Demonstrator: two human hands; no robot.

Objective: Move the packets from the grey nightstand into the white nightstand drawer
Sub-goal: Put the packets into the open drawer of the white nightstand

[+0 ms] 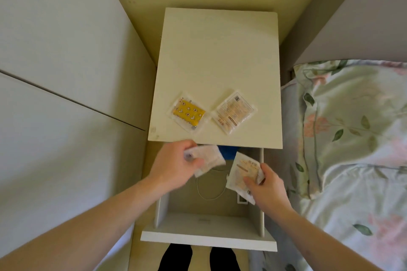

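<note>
1. Head view: the left hand (176, 165) grips a pale packet (208, 159) with curled fingers and thumb. It is held above the rear of the open drawer (209, 241), just below the front edge of the nightstand top (217, 55).
2. The right hand (266, 187) pinches a second packet (243, 175), printed side up, between thumb and fingers over the right side of the drawer.
3. Drawer contents visible: a thin white cable (209, 191) looped on the floor, a blue object (228, 152) at the rear, partly hidden, and a small white item by the right wall, mostly covered by the right hand's packet.
4. Two packets lie on the nightstand top, near its front edge: a yellow patterned packet (189, 113) to the left and a clear printed packet (234, 112) to the right. They lie just beside each other; contact cannot be determined.
5. Step in hand, as judged: depositing two packets into the drawer.
6. Next move calls for: lower both hands into the drawer, release the packets flat, clear of the cable loop. Then collect the two packets on the top.
7. A bed with floral bedding (352, 138) stands at the right.
</note>
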